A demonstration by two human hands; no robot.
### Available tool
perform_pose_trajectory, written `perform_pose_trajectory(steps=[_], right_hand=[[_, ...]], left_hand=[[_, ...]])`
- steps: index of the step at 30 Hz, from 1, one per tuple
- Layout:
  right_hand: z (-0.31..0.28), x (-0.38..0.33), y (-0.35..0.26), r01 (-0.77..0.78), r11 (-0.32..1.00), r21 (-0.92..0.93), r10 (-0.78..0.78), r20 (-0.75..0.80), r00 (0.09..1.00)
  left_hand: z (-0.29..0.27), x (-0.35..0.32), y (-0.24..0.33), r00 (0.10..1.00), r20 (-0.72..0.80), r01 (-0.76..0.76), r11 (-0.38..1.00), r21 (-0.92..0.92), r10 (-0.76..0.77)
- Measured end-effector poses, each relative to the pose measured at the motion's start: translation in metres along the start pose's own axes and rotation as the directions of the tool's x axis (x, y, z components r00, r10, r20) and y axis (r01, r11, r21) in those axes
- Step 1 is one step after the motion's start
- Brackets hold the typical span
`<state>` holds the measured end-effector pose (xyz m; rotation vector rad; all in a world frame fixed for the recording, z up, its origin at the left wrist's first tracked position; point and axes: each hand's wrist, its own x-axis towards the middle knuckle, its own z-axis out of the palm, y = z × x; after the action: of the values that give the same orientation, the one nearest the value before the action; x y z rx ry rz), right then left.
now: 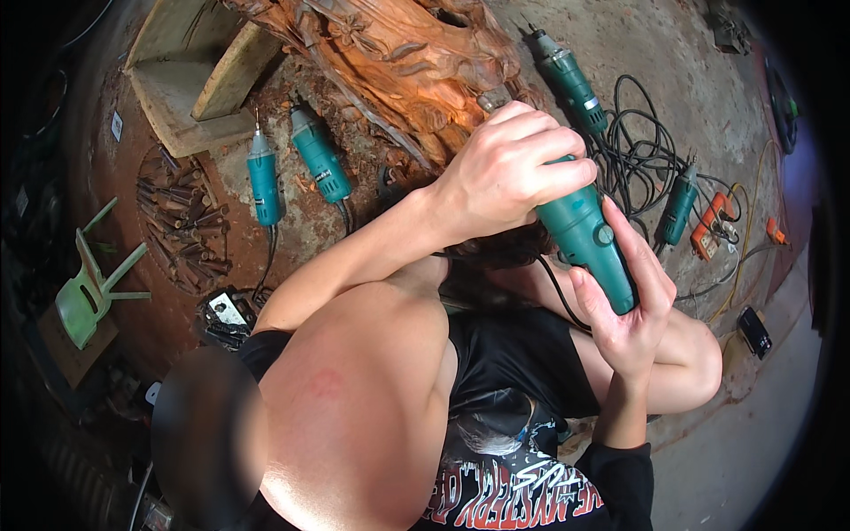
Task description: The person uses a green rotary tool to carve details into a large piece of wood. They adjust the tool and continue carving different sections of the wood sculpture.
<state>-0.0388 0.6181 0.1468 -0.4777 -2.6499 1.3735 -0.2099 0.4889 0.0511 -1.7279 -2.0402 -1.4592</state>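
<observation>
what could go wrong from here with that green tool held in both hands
1. The bare left hand grips the green tool near its front, close to the carved wood; a slip or kick might hurt it.
2. The black cord hangs below the tool near the bare right leg, so it could snag.
3. Tangled cables on the floor might trip someone.

1. From my distant place, I see a floor (660, 49), which is grey and stained at upper right, reddish-brown at left.
2. At left, I notice light green plastic furniture (80, 310); stool or chair, I cannot tell.
3. At upper left is wooden furniture (237, 75) of pale boards.
4. The light is brighter in the middle.
</observation>
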Motion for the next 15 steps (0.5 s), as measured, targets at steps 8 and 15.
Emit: perform_pose_trajectory(steps=[8, 15], right_hand=[[-0.0011, 0.0033, -0.0043, -0.073, 0.996, 0.043, 0.072, 0.017, 0.997], [-0.003, 0.0075, 0.0016, 0.041, 0.999, -0.014, -0.041, 0.048, 0.998]], left_hand=[[0.0014, -0.0004, -0.0019, 0.999, 0.025, 0.031, 1.0, 0.005, -0.031], [0.0011, -0.0032, -0.0013, 0.998, -0.057, 0.015, 0.998, 0.068, -0.011]])
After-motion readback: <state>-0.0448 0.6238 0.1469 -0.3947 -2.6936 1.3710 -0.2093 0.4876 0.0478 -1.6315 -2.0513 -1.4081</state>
